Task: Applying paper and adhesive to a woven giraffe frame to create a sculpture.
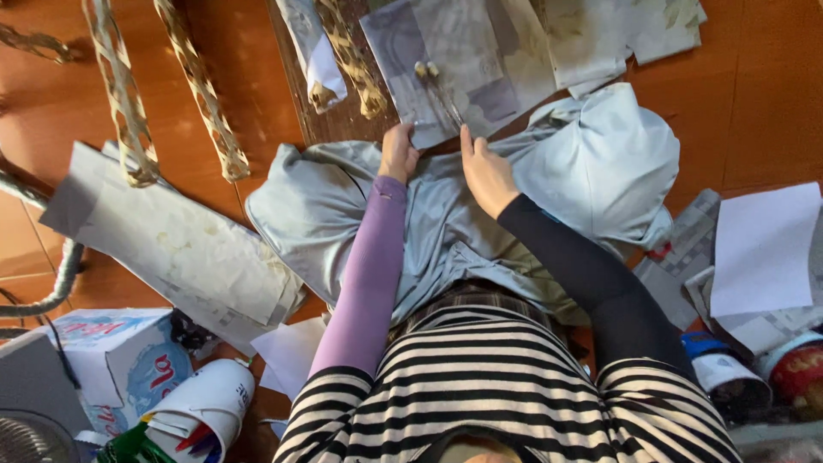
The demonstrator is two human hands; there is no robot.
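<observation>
1. Left hand (397, 154) curled, fingers together pinching the top edge of the pale blue cloth (446, 214) on the lap.
2. Right hand (485, 171) flat, fingers together pressing the cloth just below the grey printed sheet (463, 60).
3. Best kept taut between both hands, smoothing outward, clear of the dried flower stems (439, 90).

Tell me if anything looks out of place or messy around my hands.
The pale blue cloth under your left hand and right hand is bunched and wrinkled. Stained paper sheets lie scattered askew on the floor.
</observation>
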